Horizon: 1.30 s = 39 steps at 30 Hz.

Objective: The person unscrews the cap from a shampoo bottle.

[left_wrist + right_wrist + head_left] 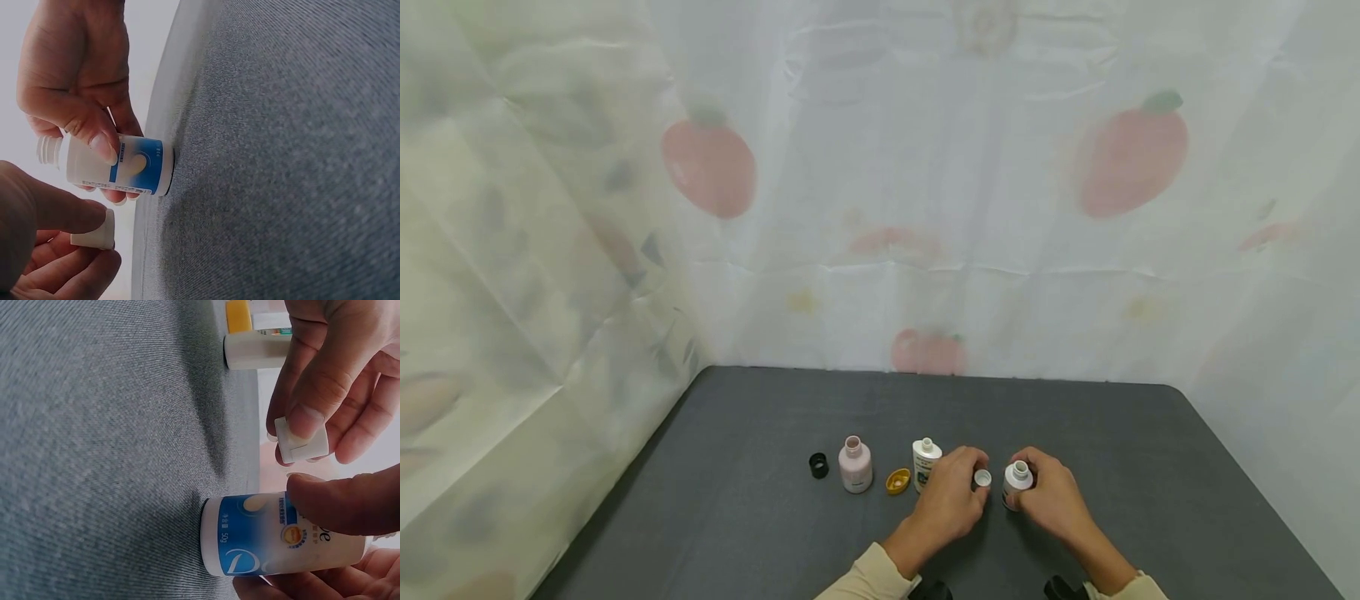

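My left hand pinches a small white cap between thumb and fingers, raised above the table. The cap's hollow side faces up in the head view. To its right, my right hand grips a small white bottle with a blue label band. This bottle is upright and uncapped, its threaded neck bare and its base right at the tabletop. A short gap separates cap and bottle. Just left of my left hand stands an uncapped white bottle, partly hidden by that hand.
An uncapped pink bottle stands farther left on the dark grey table. A black cap lies left of it, and a yellow cap lies to its right. Printed curtains hang behind the table and along its left side.
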{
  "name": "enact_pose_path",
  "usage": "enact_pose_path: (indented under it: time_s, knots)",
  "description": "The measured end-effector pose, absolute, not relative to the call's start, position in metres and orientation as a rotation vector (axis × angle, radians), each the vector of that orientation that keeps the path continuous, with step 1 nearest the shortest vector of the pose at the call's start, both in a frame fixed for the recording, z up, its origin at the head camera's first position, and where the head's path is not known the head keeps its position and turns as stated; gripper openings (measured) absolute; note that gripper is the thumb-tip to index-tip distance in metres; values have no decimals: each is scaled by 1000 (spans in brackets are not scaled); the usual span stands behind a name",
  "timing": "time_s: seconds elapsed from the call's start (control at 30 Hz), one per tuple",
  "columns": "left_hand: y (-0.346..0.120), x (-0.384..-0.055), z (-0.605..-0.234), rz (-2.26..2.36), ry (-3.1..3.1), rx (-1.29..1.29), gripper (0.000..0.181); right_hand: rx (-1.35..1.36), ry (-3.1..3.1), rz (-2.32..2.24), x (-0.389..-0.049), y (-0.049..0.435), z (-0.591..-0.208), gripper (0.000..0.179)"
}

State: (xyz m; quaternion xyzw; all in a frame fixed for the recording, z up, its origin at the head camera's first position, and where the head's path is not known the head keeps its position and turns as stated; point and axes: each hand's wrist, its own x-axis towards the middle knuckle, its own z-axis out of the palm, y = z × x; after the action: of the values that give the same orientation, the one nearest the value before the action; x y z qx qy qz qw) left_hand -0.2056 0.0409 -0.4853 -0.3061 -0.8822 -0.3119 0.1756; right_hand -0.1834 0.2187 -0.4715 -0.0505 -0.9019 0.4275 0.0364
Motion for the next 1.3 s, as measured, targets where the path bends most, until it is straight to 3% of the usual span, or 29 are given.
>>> enact_pose_path:
  time_s: [0.57,1.3]
  knots:
    - [43,-207,-491,-913,-2542,-886,26,-108,-2790,1326,-184,223,-476,48]
    - [51,-205,-498,-825,-2723,-896,28,-4,-2870,1195,-170,235,-456,67]
